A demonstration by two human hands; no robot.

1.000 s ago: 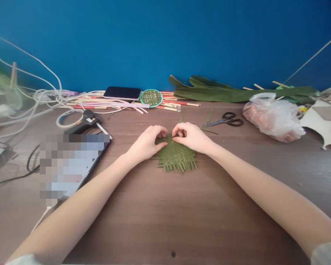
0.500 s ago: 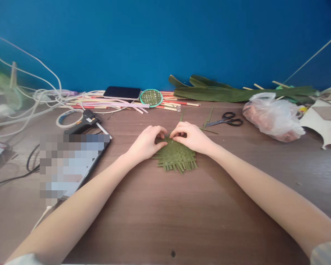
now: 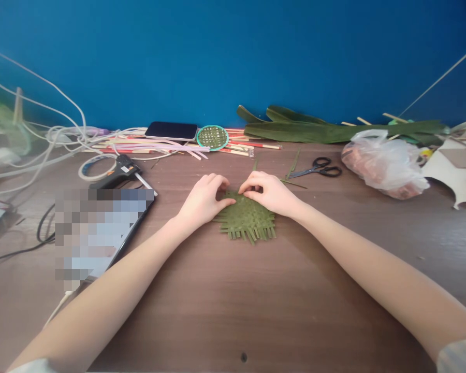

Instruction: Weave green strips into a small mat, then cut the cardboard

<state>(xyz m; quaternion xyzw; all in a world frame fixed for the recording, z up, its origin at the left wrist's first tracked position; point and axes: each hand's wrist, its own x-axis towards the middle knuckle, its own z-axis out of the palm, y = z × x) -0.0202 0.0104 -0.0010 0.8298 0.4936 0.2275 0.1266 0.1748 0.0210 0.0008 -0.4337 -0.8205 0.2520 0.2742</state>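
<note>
A small mat woven from green leaf strips [image 3: 248,220] lies on the brown tabletop, loose strip ends fringing its near edge. At its upper left is my left hand [image 3: 205,199], fingers curled, thumb pressed on the weave with a gap below the index finger. Across from it, my right hand [image 3: 270,192] pinches at the mat's far edge with thumb and index finger. The exact strip between those fingertips is too small to make out. Beyond the right hand lie thin leaf offcuts [image 3: 294,165] and black-handled scissors [image 3: 321,168].
To the left are a tablet [image 3: 112,233], a glue gun [image 3: 122,171] and a tape roll [image 3: 97,167]. Along the blue wall sit a phone [image 3: 171,130], a round green-rimmed woven piece [image 3: 213,138], sticks and long leaves [image 3: 295,132]. A plastic bag [image 3: 388,166] lies right.
My left index finger has drawn back slightly from the mat's far edge, widening the space between the hands. My right hand stays nearly still.
</note>
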